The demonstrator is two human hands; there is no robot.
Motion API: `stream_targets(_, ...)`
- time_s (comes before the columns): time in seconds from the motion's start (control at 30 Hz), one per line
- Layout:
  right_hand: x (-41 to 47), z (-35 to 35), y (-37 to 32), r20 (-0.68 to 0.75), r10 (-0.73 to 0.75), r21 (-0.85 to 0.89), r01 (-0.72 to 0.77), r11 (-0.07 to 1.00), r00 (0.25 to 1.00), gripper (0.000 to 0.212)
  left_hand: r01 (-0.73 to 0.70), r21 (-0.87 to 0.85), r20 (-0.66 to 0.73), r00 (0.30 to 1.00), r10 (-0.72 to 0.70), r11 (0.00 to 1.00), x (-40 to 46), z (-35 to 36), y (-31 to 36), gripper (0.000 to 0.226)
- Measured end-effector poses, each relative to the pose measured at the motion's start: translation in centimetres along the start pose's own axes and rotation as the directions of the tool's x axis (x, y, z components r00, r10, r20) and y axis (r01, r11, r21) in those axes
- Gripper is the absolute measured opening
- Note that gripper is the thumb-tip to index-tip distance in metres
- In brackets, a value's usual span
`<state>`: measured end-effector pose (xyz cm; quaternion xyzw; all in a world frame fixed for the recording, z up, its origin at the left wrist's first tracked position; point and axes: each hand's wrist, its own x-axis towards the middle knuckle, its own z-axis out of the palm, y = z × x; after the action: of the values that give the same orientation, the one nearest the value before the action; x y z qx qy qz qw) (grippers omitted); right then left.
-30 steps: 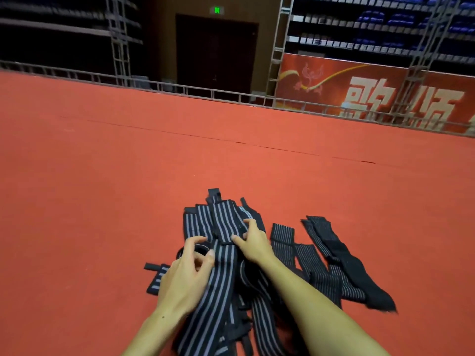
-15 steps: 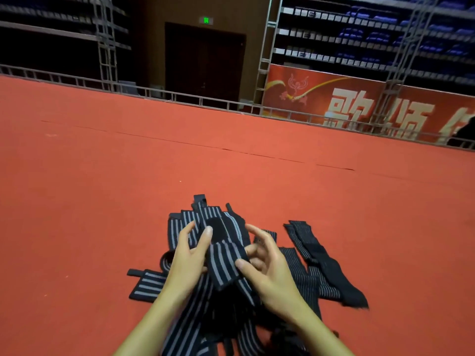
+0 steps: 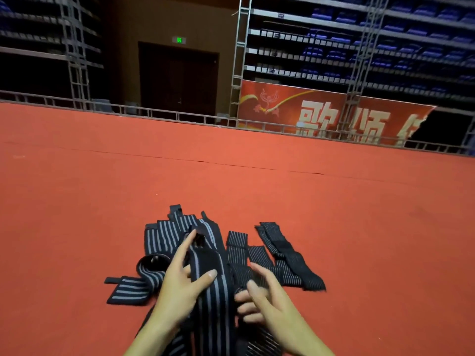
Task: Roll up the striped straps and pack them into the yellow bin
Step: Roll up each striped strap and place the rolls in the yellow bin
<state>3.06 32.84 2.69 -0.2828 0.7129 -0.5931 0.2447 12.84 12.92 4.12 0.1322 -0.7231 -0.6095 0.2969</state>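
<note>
The left hand [image 3: 180,286] has its grip closed around one striped strap [image 3: 213,283], thumb across it. Just right of it, the right hand [image 3: 267,301] hangs loosely curled, holding nothing, over the strap pile [image 3: 257,255] on the red floor [image 3: 77,214].

Pretty dim overall. The red floor [image 3: 231,181] is the only thing properly lit, evenly from above, so shadows are soft and short, just a thin dark edge under the straps [image 3: 195,242]. The top of the frame is murky: the stands [image 3: 359,47] at upper right and the doorway [image 3: 177,78] sink into near black, with a small green sign [image 3: 179,40] glowing above it. No real glare anywhere. The right hand [image 3: 267,301] at the bottom is smeared with motion blur around the fingers, and the left hand [image 3: 183,283] is a bit sharper. Wide-angle bend shows: the railing [image 3: 257,125] slopes and curves toward the right edge.
</note>
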Motion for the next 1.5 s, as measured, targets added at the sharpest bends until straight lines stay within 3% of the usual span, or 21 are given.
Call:
stream_targets(0.13,5.2,2.1,-2.5,-0.009,0.115,0.190,-0.111,0.975,0.993,0.054,-0.033,0.015,0.136,0.990,0.030,0.999,-2.4,0.2,0.3,0.097)
stream_targets(0.37,8.7,3.7,-3.7,-0.103,0.068,0.257,-0.040,0.966,0.992,0.086,0.023,0.018,0.340,0.940,-0.028,1.000,-4.5,-2.5,-0.4,0.115)
stream_targets(0.43,8.0,3.7,-3.4,-0.093,0.027,0.238,-0.004,0.971,0.995,0.085,0.074,-0.044,0.294,0.954,-0.058,0.996,-4.6,-2.9,-0.6,0.114)
stream_targets(0.57,5.6,3.5,-3.1,-0.074,-0.094,0.125,0.102,0.987,0.993,0.086,0.218,-0.199,0.013,0.975,-0.220,0.956,-2.4,-2.6,-0.7,0.095)
stream_targets(0.67,3.9,3.1,-2.4,-0.002,-0.167,0.080,0.167,0.983,0.986,0.092,0.221,-0.177,-0.098,0.966,-0.240,0.959,0.3,-2.7,-1.7,0.090)
stream_targets(0.9,2.8,1.6,-1.4,0.005,-0.191,-0.041,0.191,0.981,0.982,0.086,0.034,-0.078,-0.072,0.997,-0.039,0.996,3.0,-1.5,-2.1,0.086)
stream_targets(1.0,4.1,1.7,-1.7,-0.052,-0.154,-0.002,0.154,0.988,0.987,0.076,-0.042,-0.061,-0.049,0.998,0.039,0.997,3.7,-1.5,-1.4,0.088)
stream_targets(1.13,7.8,1.7,-4.4,-0.167,-0.264,-0.129,0.244,0.961,0.950,0.066,-0.140,-0.042,0.056,0.988,0.142,0.989,3.8,-1.2,0.9,0.091)
stream_targets(1.3,12.2,1.5,-7.6,-0.194,-0.281,0.031,0.292,0.956,0.940,0.062,-0.182,-0.017,0.154,0.971,0.182,0.983,4.0,-1.5,2.4,0.090)
stream_targets(1.37,13.3,1.4,-8.2,-0.192,-0.304,0.067,0.321,0.945,0.933,0.056,-0.173,0.006,0.131,0.977,0.170,0.985,4.2,-1.9,2.4,0.089)
stream_targets(1.5,14.7,0.6,-10.0,-0.236,-0.373,0.098,0.404,0.910,0.897,0.048,-0.127,0.167,-0.039,0.990,0.135,0.978,5.4,-3.6,0.6,0.104)
